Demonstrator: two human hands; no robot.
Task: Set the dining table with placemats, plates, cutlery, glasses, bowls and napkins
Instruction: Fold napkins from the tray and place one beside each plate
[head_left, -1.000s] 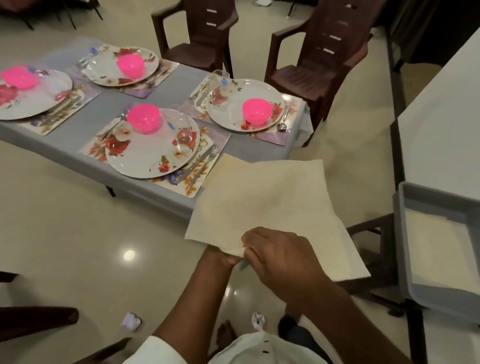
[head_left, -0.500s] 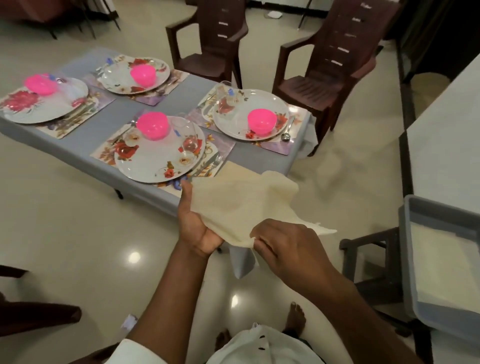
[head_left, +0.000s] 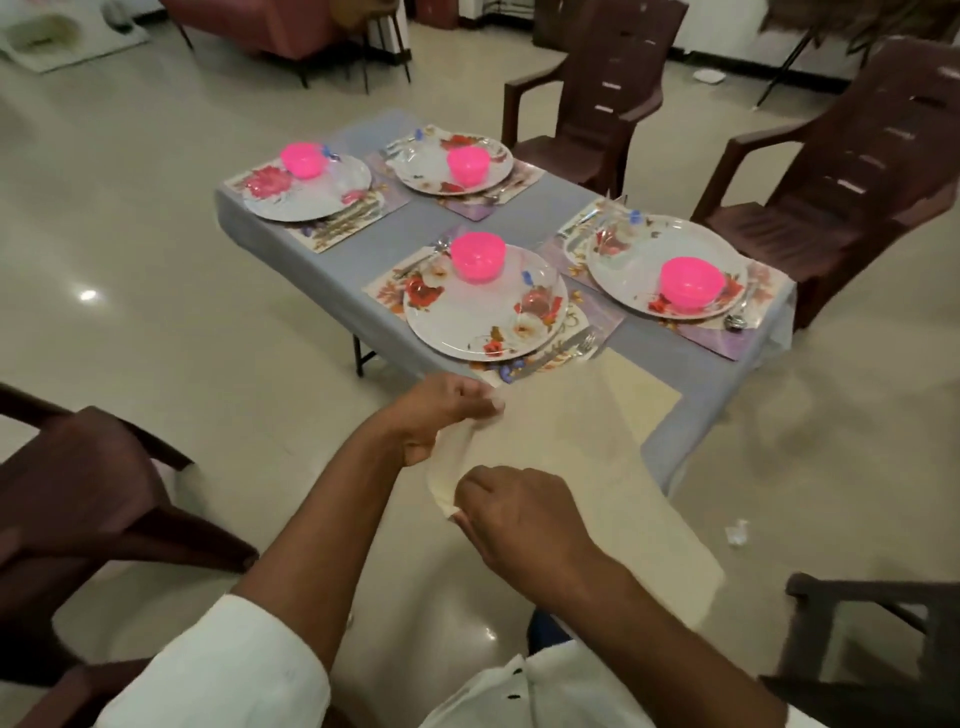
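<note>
I hold a cream napkin (head_left: 587, 447) in both hands, just in front of the near corner of the grey dining table (head_left: 524, 221). My left hand (head_left: 441, 410) pinches its upper edge and my right hand (head_left: 514, 512) grips the edge lower down; the cloth hangs spread to the right. The table carries several floral placemats, each with a flowered plate (head_left: 485, 317), a pink bowl (head_left: 478, 256), a clear glass (head_left: 540, 291) and cutlery (head_left: 571, 345).
Two brown plastic chairs (head_left: 841, 171) stand behind the table. Another brown chair (head_left: 88, 499) is close at my left, and a dark chair frame (head_left: 878, 644) at the lower right. A scrap of paper (head_left: 736, 532) lies on the shiny floor.
My view has swung left, so the side counter and grey tray are out of sight. My hands have moved apart along the napkin's edge, and the cloth has spread out again.
</note>
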